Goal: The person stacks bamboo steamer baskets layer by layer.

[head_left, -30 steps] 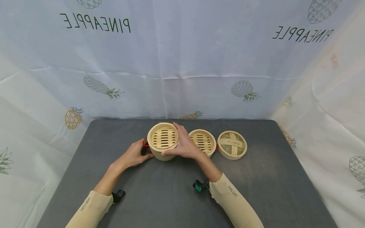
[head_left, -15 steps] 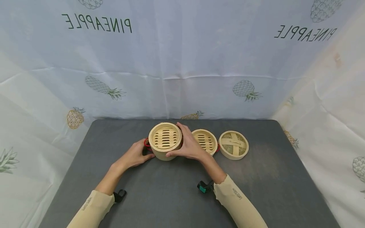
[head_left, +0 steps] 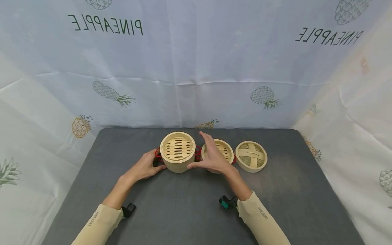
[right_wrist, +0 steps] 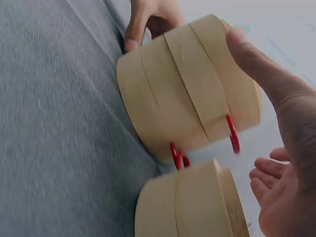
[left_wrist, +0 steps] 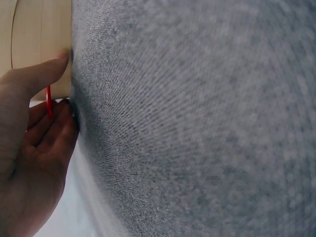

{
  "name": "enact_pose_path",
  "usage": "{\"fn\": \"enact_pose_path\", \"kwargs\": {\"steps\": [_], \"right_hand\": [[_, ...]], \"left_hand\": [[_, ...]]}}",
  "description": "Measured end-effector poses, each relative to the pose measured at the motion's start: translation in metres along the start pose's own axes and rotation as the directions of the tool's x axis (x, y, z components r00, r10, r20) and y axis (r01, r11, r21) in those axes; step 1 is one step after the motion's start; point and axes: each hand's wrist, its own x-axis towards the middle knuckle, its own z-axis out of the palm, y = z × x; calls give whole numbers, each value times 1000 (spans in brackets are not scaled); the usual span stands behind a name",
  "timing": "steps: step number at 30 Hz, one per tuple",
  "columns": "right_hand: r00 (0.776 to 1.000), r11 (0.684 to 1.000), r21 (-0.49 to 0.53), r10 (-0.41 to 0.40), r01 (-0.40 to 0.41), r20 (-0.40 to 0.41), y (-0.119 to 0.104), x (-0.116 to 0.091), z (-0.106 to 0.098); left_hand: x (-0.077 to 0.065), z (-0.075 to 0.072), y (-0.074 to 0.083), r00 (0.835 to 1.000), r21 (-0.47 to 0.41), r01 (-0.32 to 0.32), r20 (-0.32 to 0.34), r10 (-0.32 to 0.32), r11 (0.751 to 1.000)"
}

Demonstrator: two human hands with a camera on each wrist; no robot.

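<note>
Two stacked bamboo steamer baskets (head_left: pixel 178 151) stand at the back middle of the table, slatted base up, with red loop handles on both sides. My left hand (head_left: pixel 147 165) grips the lower basket at its left side; in the left wrist view the thumb (left_wrist: pixel 48 71) lies on the wall and the fingers sit beyond a red handle (left_wrist: pixel 48 101). My right hand (head_left: pixel 212 154) is off the stack to its right, thumb and fingers spread wide and holding nothing. It partly covers another bamboo steamer basket (head_left: pixel 225 149) behind it in the head view.
A round bamboo lid (head_left: pixel 250 156) with a woven top and crossed strips lies at the right of the row. A pineapple-print curtain (head_left: pixel 190 68) hangs directly behind the grey table (head_left: pixel 171 211) and along both sides.
My right hand has let go of the stacked baskets and drawn away to the right, so their right red handles now show. The left hand stays at the stack's left side.
</note>
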Motion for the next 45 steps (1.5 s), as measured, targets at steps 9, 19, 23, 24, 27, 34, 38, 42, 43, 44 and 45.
{"fn": "enact_pose_path", "kwargs": {"steps": [9,19,23,24,27,34,38,42,43,44,45], "right_hand": [[1000,999,-35,2,-3,-13,12,-11,-17],[998,982,-187,16,-27,-60,31,-22,-35],[997,973,-225,46,-58,-61,39,-27,-39],[997,972,-227,54,-67,-62,41,-28,-40],[996,969,-235,63,-76,-61,46,-31,-42],[997,964,-257,66,-73,-37,58,-36,-43],[998,967,-248,58,-59,-13,62,-38,-42],[997,971,-228,70,-66,11,65,-39,-42],[997,973,-220,77,-71,16,65,-40,-42],[996,974,-213,82,-77,17,66,-40,-42],[996,975,-204,91,-85,17,66,-41,-42]], "left_hand": [[-1,0,-3,999,-4,-41,-22,41,999],[1,0,0,1000,0,-20,-10,20,1000],[3,0,0,1000,11,-8,-2,8,1000],[4,0,0,1000,9,-9,-2,9,1000],[6,0,0,1000,9,-11,-2,11,1000],[6,0,1,999,-6,-42,-7,42,999],[4,3,-7,995,-15,-91,-44,90,996],[1,5,-12,992,-29,-112,-63,110,993],[2,8,-18,989,-37,-128,-73,126,991],[2,6,-16,992,-39,-114,-62,112,993],[2,7,-17,991,-41,-118,-61,116,992]]}}
